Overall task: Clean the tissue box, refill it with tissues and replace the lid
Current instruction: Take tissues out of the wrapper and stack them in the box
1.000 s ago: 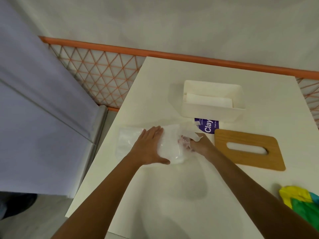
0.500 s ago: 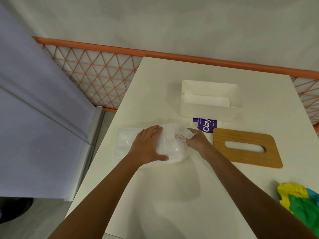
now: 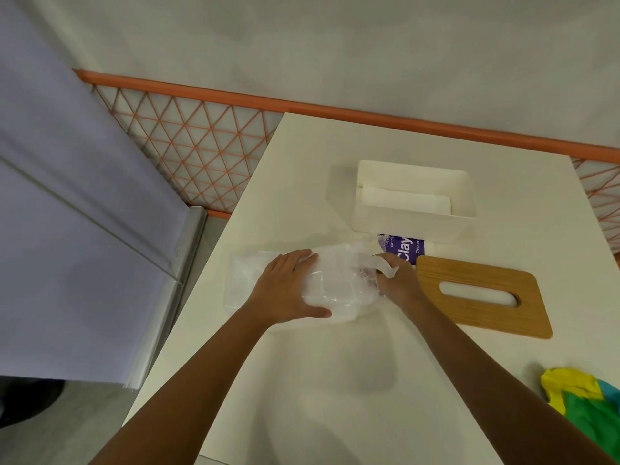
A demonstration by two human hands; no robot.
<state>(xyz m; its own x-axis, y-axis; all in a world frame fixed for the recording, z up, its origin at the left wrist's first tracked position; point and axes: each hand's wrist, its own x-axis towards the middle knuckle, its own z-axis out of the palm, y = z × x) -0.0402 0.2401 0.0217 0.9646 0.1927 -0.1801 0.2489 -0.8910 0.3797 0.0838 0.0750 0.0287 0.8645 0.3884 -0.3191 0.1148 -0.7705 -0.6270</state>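
Observation:
A clear plastic tissue pack (image 3: 335,290) lies on the white table (image 3: 335,380), its purple label end (image 3: 404,248) towards the box. My left hand (image 3: 288,290) lies flat on top of the pack, thumb along its near side. My right hand (image 3: 394,280) is at the pack's open right end with its fingers pushed inside the wrapper; a torn plastic strip (image 3: 379,265) curls over it. The white tissue box (image 3: 414,199) stands open behind, with a white stack of tissues (image 3: 402,198) inside. Its wooden lid (image 3: 483,295) with an oval slot lies flat to the right.
A yellow, green and blue cloth (image 3: 587,404) sits at the table's near right edge. An orange lattice rail (image 3: 201,146) runs behind the table. A pale purple panel (image 3: 67,229) stands close to the left.
My right hand has shifted slightly towards the pack's opening and the plastic strip now curls over it. My left hand has stayed pressed on the pack.

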